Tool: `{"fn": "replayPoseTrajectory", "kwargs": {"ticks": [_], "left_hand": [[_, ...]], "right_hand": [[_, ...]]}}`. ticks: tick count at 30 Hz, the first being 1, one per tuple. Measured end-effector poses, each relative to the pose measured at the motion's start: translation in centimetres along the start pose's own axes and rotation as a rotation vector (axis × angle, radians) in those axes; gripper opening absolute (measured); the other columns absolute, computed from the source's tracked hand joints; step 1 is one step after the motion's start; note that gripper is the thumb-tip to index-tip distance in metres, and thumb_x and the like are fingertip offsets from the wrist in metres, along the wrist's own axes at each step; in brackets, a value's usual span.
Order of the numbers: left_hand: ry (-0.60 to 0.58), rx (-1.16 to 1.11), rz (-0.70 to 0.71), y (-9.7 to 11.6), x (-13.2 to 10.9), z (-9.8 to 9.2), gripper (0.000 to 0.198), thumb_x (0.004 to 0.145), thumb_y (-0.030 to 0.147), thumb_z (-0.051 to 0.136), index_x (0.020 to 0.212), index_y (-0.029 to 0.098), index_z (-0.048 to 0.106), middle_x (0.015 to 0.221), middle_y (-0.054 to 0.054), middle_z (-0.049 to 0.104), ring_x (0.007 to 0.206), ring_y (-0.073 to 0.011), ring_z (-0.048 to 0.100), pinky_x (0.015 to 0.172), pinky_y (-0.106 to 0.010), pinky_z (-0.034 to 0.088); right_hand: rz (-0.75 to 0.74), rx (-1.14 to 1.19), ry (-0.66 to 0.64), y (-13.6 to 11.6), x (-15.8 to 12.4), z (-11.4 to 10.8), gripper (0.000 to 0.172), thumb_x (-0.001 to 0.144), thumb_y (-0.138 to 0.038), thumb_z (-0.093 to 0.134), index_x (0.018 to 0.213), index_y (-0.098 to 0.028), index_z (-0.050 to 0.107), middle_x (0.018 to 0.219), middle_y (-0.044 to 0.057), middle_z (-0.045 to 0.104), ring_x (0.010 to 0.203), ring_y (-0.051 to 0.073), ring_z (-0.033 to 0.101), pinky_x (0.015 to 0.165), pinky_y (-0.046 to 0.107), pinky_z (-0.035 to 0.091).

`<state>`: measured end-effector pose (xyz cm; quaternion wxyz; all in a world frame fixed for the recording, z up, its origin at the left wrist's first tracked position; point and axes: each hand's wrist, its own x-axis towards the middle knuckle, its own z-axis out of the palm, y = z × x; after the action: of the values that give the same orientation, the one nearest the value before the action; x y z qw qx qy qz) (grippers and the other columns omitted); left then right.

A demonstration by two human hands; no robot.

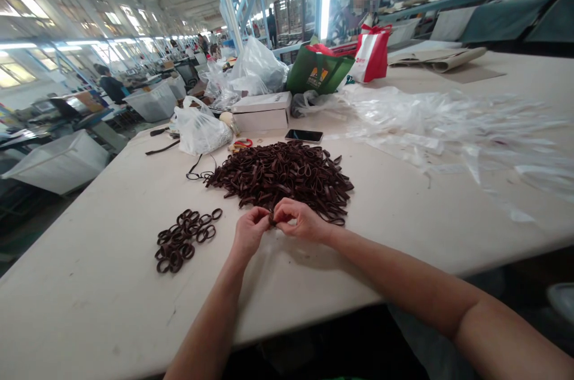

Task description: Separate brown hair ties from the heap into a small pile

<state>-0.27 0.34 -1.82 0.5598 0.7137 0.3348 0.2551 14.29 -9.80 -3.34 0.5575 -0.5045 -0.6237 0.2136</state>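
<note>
A: What's everything sitting on?
B: A broad, pale table point(134, 314) with a few small dark marks on its top.
A: And in the middle?
B: A big heap of brown loops point(282, 173). Left of it and nearer the front, a smaller scatter of brown rings point(178, 239), well apart from the heap.
A: Behind the heap?
B: A phone point(304, 136) lying flat, just in front of a white box point(261, 114). Left of the box there's a white plastic bag point(201, 128), with a thin black cord point(196, 175) nearer the heap.
A: And to the right?
B: Clear plastic strips point(421, 119) spread loosely, and beyond them some folded brown paper point(437, 58).
</note>
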Motion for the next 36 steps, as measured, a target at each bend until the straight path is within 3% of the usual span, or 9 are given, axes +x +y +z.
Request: {"fn": "replayPoseTrajectory", "kwargs": {"ticks": [3,7,10,18,23,28,36], "left_hand": [[-0.005,0.027,0.021,-0.4,-0.3,0.8,0.02,0.068,0.035,0.065,0.073,0.016,0.063,0.061,0.003,0.058,0.058,-0.0099,0.049,0.058,-0.022,0.039],[-0.026,0.058,0.031,-1.3,-0.3,1.7,0.015,0.073,0.032,0.057,0.076,0.017,0.058,0.061,0.003,0.057,0.058,-0.0117,0.051,0.057,-0.023,0.04],[0.005,0.207,0.093,-1.4,-0.4,2.1,0.01,0.078,0.027,0.051,0.075,0.018,0.054,0.062,0.002,0.056,0.059,-0.012,0.051,0.057,-0.023,0.039],[0.124,0.613,0.182,-0.6,-1.2,2.8,0.003,0.083,0.021,0.047,0.08,0.022,0.047,0.063,0.003,0.054,0.059,-0.0128,0.053,0.059,-0.023,0.034],[0.17,0.769,0.185,-0.2,-1.3,2.8,0.004,0.083,0.02,0.048,0.084,0.023,0.05,0.064,0.003,0.056,0.06,-0.0137,0.054,0.058,-0.024,0.03],[0.185,0.732,0.179,0.6,-1.2,2.3,0.018,0.082,0.02,0.049,0.097,0.023,0.059,0.068,0.002,0.061,0.064,-0.0139,0.056,0.062,-0.024,0.034],[0.059,0.495,0.165,-1.0,-0.3,1.2,0.005,0.074,0.019,0.051,0.075,0.02,0.056,0.058,0.004,0.056,0.055,-0.0119,0.052,0.057,-0.022,0.037]], "right_hand": [[-0.039,-0.162,0.018,0.0,-0.2,0.1,0.01,0.072,-0.009,0.055,0.076,-0.017,0.058,0.083,0.001,0.056,0.071,0.011,0.052,0.065,0.022,0.043],[0.063,-0.323,0.057,0.7,-0.5,0.3,0.012,0.071,-0.008,0.053,0.077,-0.018,0.053,0.076,-0.001,0.053,0.068,0.011,0.049,0.062,0.022,0.038],[0.139,-0.389,0.075,1.1,-0.6,0.7,0.01,0.072,-0.01,0.052,0.076,-0.018,0.051,0.074,-0.002,0.054,0.066,0.012,0.048,0.061,0.023,0.035],[0.361,-0.381,0.148,0.6,-0.3,1.0,0.013,0.07,-0.009,0.05,0.078,-0.02,0.053,0.067,-0.004,0.055,0.061,0.011,0.047,0.059,0.022,0.032],[0.364,-0.408,0.11,0.0,0.0,0.8,0.017,0.073,-0.011,0.049,0.079,-0.02,0.062,0.073,-0.001,0.063,0.069,0.013,0.054,0.066,0.024,0.035],[0.34,-0.388,0.127,0.2,0.2,0.7,0.013,0.073,-0.013,0.051,0.08,-0.019,0.06,0.071,-0.002,0.061,0.066,0.012,0.052,0.063,0.023,0.034],[0.338,-0.283,0.06,1.2,0.0,0.5,0.008,0.07,-0.013,0.057,0.068,-0.018,0.05,0.061,-0.005,0.05,0.059,0.01,0.044,0.056,0.022,0.031]]}}
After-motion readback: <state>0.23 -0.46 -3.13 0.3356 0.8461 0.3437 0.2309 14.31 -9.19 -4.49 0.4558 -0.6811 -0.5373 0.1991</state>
